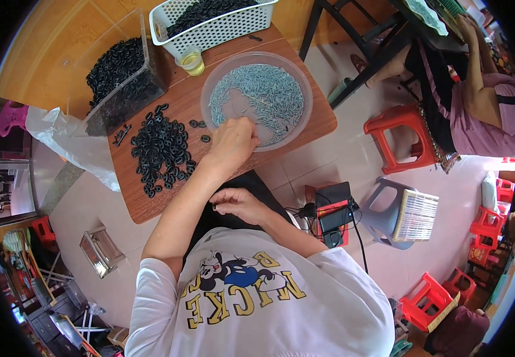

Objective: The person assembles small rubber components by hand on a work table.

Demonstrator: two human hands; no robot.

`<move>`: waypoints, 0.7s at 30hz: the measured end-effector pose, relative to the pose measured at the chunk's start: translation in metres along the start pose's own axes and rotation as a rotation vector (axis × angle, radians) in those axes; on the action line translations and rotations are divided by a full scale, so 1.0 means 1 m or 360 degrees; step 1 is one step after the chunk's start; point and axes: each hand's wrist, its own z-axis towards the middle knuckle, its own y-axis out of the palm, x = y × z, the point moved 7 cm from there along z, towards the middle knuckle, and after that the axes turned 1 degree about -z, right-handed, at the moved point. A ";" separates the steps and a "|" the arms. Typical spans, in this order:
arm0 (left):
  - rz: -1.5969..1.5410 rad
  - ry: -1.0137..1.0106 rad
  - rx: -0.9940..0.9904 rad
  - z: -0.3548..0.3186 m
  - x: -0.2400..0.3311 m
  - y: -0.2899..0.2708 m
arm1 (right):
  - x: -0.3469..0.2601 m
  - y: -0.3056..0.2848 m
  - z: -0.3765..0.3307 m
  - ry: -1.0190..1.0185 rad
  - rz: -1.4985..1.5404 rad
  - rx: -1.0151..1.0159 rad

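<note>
My left hand point(233, 141) reaches over the near rim of a round clear plastic tub point(309, 98) that holds many small silvery-blue screws point(269, 89). Its fingers are closed in a pinch, and what is between them is hidden. Lower down, close to my lap, my right hand point(241, 205) has its thumb and fingers curled together. A tiny dark bit shows at its fingertips, too small to name. Left of my left forearm, a pile of small black oval ring-shaped parts point(161, 146) lies loose on the wooden table point(131, 199). A few stray ones lie beside the tub.
Behind the tub stand a white perforated basket point(222, 27) of black parts and a small cup of yellow liquid point(191, 62). A clear bin point(150, 77) of black parts is at the far left. Red stools point(401, 140) and another person point(478, 107) are at right.
</note>
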 end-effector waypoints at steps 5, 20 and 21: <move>0.0053 0.0059 0.0045 0.004 -0.005 0.009 | 0.003 -0.003 -0.001 0.0053 -0.0040 -0.0052; -0.0352 0.0066 0.0023 -0.003 -0.016 -0.007 | 0.005 0.006 0.003 0.0135 0.0252 0.0010; -0.0358 0.0069 0.0022 -0.002 -0.013 -0.006 | 0.007 0.007 0.004 0.0135 0.0263 -0.0007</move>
